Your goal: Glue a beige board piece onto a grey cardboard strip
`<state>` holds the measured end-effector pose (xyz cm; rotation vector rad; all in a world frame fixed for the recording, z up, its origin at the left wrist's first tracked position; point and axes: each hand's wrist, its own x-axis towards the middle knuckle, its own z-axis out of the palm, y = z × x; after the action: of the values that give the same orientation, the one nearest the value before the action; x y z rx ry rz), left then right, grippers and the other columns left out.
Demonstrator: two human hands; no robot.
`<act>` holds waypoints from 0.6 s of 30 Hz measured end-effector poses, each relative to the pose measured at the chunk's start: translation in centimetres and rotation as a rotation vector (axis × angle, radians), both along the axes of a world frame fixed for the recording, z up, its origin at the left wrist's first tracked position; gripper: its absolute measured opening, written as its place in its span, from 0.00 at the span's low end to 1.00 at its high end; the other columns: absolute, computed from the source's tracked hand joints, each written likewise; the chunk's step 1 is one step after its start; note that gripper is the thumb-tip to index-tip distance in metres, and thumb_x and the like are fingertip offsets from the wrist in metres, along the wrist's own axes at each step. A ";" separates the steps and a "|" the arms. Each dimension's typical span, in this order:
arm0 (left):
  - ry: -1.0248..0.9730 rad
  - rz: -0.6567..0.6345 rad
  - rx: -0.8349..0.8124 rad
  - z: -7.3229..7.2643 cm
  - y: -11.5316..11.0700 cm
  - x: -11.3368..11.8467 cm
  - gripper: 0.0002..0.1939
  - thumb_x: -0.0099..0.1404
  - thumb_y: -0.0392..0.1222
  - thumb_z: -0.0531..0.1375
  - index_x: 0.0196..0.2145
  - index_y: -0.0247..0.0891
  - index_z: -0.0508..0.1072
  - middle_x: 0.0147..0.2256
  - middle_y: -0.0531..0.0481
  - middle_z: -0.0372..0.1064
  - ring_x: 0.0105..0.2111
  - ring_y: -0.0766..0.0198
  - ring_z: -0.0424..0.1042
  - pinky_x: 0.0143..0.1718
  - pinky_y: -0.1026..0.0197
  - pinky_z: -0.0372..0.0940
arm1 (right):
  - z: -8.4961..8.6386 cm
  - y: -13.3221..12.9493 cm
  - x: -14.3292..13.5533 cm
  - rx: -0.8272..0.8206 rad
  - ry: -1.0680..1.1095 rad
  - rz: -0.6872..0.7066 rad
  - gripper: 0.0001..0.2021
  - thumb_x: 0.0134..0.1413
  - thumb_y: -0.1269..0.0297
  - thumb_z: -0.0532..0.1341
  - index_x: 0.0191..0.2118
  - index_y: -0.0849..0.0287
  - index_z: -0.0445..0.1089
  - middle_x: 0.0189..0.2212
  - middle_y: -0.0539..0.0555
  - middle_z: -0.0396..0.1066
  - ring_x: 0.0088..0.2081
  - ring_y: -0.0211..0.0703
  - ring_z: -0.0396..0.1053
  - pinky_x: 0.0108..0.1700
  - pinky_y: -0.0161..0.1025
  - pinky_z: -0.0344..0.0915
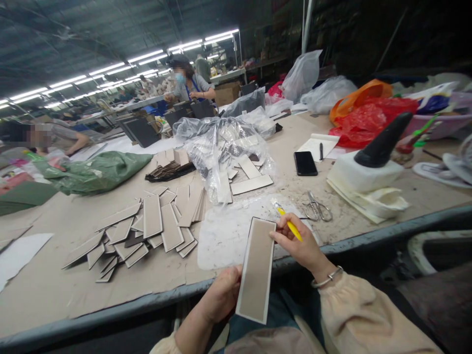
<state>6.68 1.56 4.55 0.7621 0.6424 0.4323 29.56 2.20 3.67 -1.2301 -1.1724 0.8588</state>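
A long beige panel [256,270] with a pale border is held tilted over the table's front edge. My left hand [222,295] grips its lower left side, some fingers hidden behind it. My right hand [299,242] is closed on a yellow brush [289,224] with a whitish tip, its fingertips at the panel's upper right edge. Beneath lies a whitish, stained sheet [217,236]. Left of it is a loose heap of similar beige panels [153,221]. Behind, more pale pieces [251,184] lie in and beside a clear plastic bag [206,142].
Scissors [317,209], a black phone [305,163], a notepad with a pen [313,147] and a white container with a black cone [365,169] are on the right. A green bag [99,172] lies left. Two people sit beyond the table.
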 end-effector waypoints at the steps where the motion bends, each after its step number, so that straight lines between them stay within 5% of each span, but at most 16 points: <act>1: -0.074 0.003 -0.030 0.3 0.1 0.5 0.37 0.58 0.68 0.56 0.47 0.28 0.73 0.39 0.36 0.74 0.37 0.51 0.75 0.41 0.55 0.66 | 0.2 -0.1 -0.2 -0.008 0.041 0.038 0.13 0.50 0.62 0.65 0.34 0.54 0.57 0.26 0.45 0.63 0.25 0.35 0.65 0.27 0.32 0.66; 5: -0.216 0.001 -0.168 0.5 0.7 2.7 0.44 0.62 0.72 0.45 0.52 0.26 0.69 0.42 0.32 0.73 0.39 0.49 0.75 0.43 0.52 0.66 | 0.7 -0.7 -1.0 0.006 -0.017 0.093 0.13 0.52 0.62 0.64 0.33 0.54 0.56 0.28 0.46 0.65 0.26 0.35 0.66 0.28 0.33 0.67; 12: -0.052 0.085 -0.226 -0.9 0.8 4.0 0.45 0.63 0.71 0.39 0.42 0.24 0.74 0.33 0.38 0.73 0.29 0.61 0.73 0.35 0.61 0.68 | 0.6 -0.7 -0.5 0.379 -0.508 -0.175 0.12 0.52 0.69 0.65 0.35 0.54 0.58 0.38 0.52 0.73 0.39 0.42 0.72 0.41 0.40 0.69; 18: 0.057 0.086 -0.236 -0.7 0.8 4.1 0.46 0.63 0.72 0.38 0.39 0.24 0.75 0.29 0.39 0.72 0.27 0.62 0.71 0.34 0.61 0.67 | 1.2 -0.8 -0.4 0.461 -0.597 -0.067 0.10 0.55 0.75 0.61 0.35 0.54 0.60 0.37 0.51 0.73 0.41 0.43 0.69 0.43 0.41 0.67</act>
<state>10.78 2.31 3.87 0.5250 0.7665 0.4060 29.20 1.39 4.90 -1.1539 -1.6774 0.1351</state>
